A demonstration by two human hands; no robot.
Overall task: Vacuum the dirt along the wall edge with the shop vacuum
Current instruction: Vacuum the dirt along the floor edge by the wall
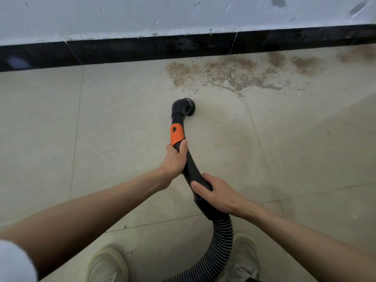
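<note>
Two hands grip one curved black plastic vacuum wand [188, 165] with an orange slider, at frame centre: the left hand [175, 159] wraps it higher, the right hand [215, 193] lower. Its round brush nozzle [188, 103] seems to touch the tiled floor [122, 119], near one brown dirt patch [234, 70] along the black baseboard [142, 49]. One ribbed hose [221, 241] trails between two pale shoes [107, 263].

Head-worn view, forward and steeply down past the hands [195, 178] toward the wall [142, 15].
</note>
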